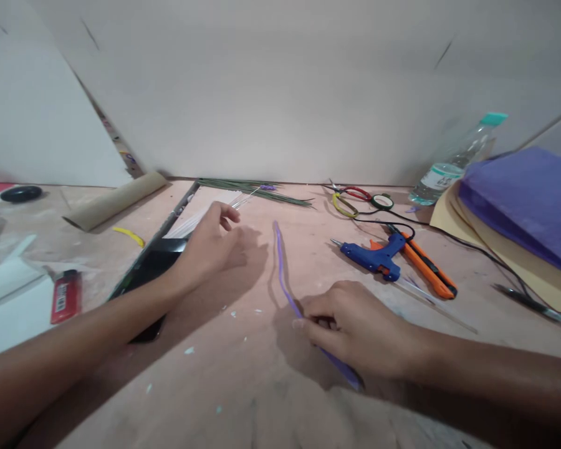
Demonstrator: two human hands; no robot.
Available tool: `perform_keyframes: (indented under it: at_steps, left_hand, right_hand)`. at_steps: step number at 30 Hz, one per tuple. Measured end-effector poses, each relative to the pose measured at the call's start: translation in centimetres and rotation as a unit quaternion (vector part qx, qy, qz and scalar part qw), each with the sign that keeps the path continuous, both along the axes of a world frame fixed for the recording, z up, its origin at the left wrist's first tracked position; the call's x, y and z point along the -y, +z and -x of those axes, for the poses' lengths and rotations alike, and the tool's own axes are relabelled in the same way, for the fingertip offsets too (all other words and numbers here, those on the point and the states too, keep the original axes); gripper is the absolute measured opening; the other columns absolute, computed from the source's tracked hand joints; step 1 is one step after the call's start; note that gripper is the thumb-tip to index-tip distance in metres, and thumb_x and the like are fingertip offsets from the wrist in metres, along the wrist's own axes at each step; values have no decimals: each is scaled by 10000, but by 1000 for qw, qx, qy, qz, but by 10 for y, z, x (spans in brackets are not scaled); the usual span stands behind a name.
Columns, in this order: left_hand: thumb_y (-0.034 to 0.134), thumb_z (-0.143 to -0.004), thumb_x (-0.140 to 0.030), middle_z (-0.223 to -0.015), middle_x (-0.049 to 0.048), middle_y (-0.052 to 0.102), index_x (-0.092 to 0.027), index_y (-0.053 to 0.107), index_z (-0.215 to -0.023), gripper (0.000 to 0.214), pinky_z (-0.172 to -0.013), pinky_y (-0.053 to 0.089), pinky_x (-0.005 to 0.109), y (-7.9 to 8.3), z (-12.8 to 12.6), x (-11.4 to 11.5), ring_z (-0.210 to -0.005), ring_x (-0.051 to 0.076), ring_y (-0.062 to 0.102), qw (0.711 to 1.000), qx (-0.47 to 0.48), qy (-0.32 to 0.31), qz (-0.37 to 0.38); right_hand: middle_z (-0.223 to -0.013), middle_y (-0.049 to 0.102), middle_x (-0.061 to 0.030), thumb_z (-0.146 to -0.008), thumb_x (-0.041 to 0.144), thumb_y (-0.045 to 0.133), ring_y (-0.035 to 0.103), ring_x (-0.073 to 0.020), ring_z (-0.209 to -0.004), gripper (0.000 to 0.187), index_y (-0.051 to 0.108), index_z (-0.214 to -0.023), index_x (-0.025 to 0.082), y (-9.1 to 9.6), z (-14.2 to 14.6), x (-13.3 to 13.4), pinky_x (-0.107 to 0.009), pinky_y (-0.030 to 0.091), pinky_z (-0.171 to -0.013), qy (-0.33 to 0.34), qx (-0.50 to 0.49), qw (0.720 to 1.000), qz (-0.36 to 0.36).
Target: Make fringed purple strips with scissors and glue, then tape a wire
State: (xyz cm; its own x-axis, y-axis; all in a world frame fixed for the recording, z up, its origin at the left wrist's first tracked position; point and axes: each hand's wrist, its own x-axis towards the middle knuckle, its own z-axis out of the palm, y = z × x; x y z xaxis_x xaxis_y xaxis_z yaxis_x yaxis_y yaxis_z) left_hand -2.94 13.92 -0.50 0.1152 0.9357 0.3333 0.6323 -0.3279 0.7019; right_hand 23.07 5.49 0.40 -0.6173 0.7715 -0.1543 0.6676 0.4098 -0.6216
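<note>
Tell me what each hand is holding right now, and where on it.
Right hand pinches the long thin purple strip toward its near end. Left hand touches thin white sticks; a grip cannot be told.

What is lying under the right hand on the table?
A purple strip runs under the right hand, held at the fingertips, and comes out again near the wrist. The part beneath the palm is covered.

The purple strip [280,268] under my right fingers [311,324] looked smooth and matt, the bench [243,374] a dull, flecked board; the glue gun [371,257] and lighter [66,296] were glossy plastic.
</note>
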Motion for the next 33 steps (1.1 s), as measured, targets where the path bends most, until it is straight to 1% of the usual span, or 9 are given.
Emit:
perform_keyframes:
  at_steps: [3, 6, 9, 13, 16, 20, 24, 29, 33]
  left_hand:
    - [634, -904, -171, -1119, 72, 642, -207, 628, -1118, 216, -932, 450, 429, 3, -9, 22, -1044, 272, 566, 995, -59, -74, -42]
    - [602, -938, -147, -1029, 40, 703, -224, 685, -974, 119, -861, 486, 372, -3, -27, 51, -949, 232, 638, 958, -114, -261, -6]
    - [535, -956, -78, -1010, 50, 703, -205, 671, -976, 186, -808, 506, 334, -13, -38, 64, -922, 214, 651, 933, -132, -335, 14]
    - [479, -1034, -113, -1026, 56, 687, -213, 632, -993, 188, -834, 499, 340, -17, -34, 59, -961, 218, 635, 917, -134, -376, 10]
    - [492, -1041, -170, -1013, 60, 680, -219, 588, -965, 132, -834, 470, 373, -12, -26, 52, -916, 233, 610, 903, -145, -404, -6]
    - [527, -1022, -210, -925, 51, 662, -232, 508, -893, 133, -782, 398, 406, -4, -21, 50, -828, 249, 563, 878, -223, -416, -76]
    - [530, -972, -125, -903, 47, 645, -234, 503, -900, 133, -760, 352, 407, -5, -25, 50, -806, 251, 538, 872, -277, -389, -111]
    - [520, -1064, -179, -999, 60, 664, -227, 554, -964, 116, -801, 392, 384, -9, -24, 48, -873, 247, 569, 889, -222, -397, -48]
    - [504, -991, -101, -1083, 75, 649, -232, 598, -1025, 165, -905, 459, 408, 2, -17, 45, -1006, 272, 581, 893, -150, -422, 50]
  right_hand:
    - [-593, 530, 28, -994, 215, 603, 397, -107, -581, 349, 566, -649, 172, -1, 6, -5, -320, 212, -639, 0, 33, 999, -18]
    - [-693, 691, -36, -1026, 251, 564, 461, -138, -614, 356, 665, -694, 176, -2, 9, -6, -338, 209, -652, -2, 54, 998, -35]
    - [-726, 734, -63, -1027, 240, 539, 491, -155, -605, 351, 687, -715, 178, -3, 9, -1, -339, 215, -636, -3, 70, 997, -44]
    - [-722, 725, -27, -1022, 256, 547, 555, -163, -602, 281, 689, -786, 201, 1, -3, 1, -318, 272, -608, 12, 71, 996, -53]
    - [-823, 733, -28, -1049, 253, 480, 641, -189, -708, 270, 701, -896, 219, 7, -28, -14, -314, 377, -660, 5, 55, 992, -117]
    - [-1088, 744, -127, -1005, 287, 473, 702, -332, -1020, 238, 697, -1054, 224, 10, -84, -48, -463, 521, -857, -47, 107, 959, -258]
    - [-1434, 701, -139, -935, 255, 549, 665, -403, -1309, 425, 656, -1346, 280, 0, -142, -70, -602, 555, -1061, -9, 195, 940, -278]
    - [-1483, 703, -102, -1015, 276, 509, 672, -357, -1371, 453, 671, -1435, 321, -8, -167, -73, -571, 589, -1126, 58, 187, 941, -274]
    - [-1321, 763, -151, -995, 371, 600, 709, -374, -1283, 348, 772, -1285, 285, -4, -160, -71, -544, 630, -1062, -30, 156, 948, -275]
